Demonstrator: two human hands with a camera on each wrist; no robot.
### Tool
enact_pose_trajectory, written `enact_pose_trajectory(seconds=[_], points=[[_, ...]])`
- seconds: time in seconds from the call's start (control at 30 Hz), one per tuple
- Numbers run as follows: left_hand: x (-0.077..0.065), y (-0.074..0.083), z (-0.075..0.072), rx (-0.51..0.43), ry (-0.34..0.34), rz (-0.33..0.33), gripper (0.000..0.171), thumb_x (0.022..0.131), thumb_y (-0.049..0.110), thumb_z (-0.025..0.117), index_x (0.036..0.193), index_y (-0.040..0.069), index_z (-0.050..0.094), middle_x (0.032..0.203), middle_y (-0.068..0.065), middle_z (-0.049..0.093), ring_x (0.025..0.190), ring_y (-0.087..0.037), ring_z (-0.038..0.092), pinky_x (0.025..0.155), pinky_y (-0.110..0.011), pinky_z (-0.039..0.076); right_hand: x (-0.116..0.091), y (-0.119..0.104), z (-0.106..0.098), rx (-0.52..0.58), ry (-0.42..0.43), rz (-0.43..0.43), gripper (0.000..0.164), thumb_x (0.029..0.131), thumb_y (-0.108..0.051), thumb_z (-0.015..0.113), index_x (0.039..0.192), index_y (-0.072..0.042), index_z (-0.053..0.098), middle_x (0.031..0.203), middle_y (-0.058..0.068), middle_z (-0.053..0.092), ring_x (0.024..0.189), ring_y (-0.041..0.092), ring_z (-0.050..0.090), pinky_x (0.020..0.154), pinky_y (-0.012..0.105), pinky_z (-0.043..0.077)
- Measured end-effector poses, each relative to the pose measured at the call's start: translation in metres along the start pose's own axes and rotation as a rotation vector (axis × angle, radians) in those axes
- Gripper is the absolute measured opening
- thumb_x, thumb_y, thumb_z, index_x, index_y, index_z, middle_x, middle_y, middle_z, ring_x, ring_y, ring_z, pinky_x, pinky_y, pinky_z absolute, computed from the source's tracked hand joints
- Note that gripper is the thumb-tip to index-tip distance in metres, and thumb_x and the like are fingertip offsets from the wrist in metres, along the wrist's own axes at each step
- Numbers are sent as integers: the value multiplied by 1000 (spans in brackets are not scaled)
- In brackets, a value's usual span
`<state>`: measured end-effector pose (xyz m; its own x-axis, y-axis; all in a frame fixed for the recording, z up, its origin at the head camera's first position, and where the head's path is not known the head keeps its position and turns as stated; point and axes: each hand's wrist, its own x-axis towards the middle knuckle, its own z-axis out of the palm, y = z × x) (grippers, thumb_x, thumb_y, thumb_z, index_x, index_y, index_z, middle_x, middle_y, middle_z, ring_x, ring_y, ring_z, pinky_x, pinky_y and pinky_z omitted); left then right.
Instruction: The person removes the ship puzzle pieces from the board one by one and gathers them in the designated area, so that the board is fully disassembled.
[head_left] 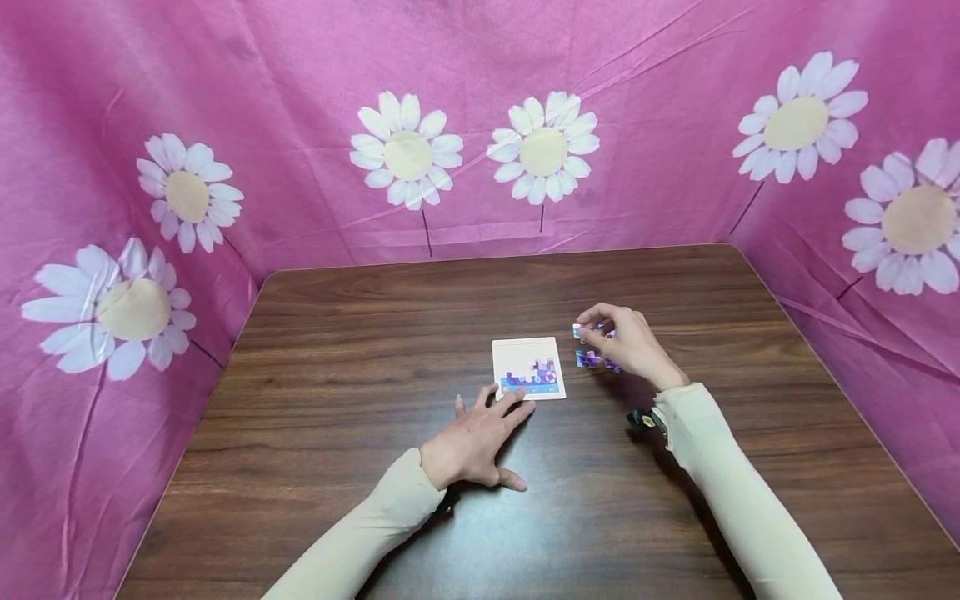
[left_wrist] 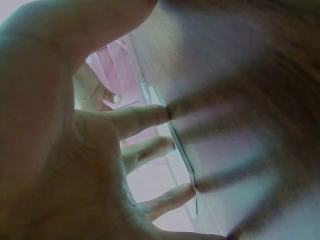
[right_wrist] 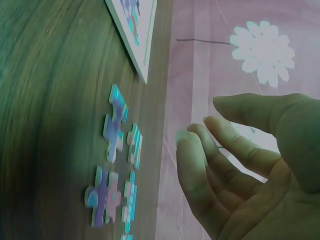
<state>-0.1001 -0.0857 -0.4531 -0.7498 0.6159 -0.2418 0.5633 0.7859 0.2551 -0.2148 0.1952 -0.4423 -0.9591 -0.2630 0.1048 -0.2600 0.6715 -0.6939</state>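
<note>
The jigsaw looked part done: in the white tray (head_left: 517, 352), just right of centre in the head view, pieced-together picture (head_left: 534, 388) filled the lower strip and climbed at the right, while the upper part and upper left lay bare. What seemed left were the loose pieces (head_left: 587, 360) to the tray's right, at least four by the right wrist view, their full number unclear. The left hand (head_left: 472, 442) was spread wide, fingertips at the tray's lower edge, gripping nothing; the right hand (head_left: 630, 342) hung over the pieces, half open, thumb and fingers apart, nothing visible between them
</note>
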Motion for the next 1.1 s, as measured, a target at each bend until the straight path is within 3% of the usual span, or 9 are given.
enact_pose_trajectory(seconds=[0.13,0.37,0.57,1.1], points=[[0,0,0,-3,-4,-5,112,77,69,81,166,24,31,173,0,27,157,-42,26,105,-81,38,2,-4,7,0,-20,-17,20,99,-17,71,114,-4,75,99,13,79,88,27,71,76,28,53],[0,-1,0,-4,-10,-5,111,77,69,81,166,24,30,173,0,27,157,-43,26,105,-81,38,4,-10,23,23,-102,-12,21,100,-19,70,115,-5,75,95,13,78,67,22,68,61,28,52],[1,-1,0,-4,-11,-4,111,77,68,81,166,24,30,173,0,26,157,-42,26,104,-81,38,4,-13,36,5,-149,-40,21,102,-21,68,114,-5,75,95,8,77,72,16,66,72,30,52],[1,-1,0,0,2,1,111,77,68,82,165,23,32,173,0,28,156,-42,27,103,-81,39,2,-15,48,21,-173,-62,14,99,-17,71,107,-7,75,86,8,75,61,11,61,62,25,48]])
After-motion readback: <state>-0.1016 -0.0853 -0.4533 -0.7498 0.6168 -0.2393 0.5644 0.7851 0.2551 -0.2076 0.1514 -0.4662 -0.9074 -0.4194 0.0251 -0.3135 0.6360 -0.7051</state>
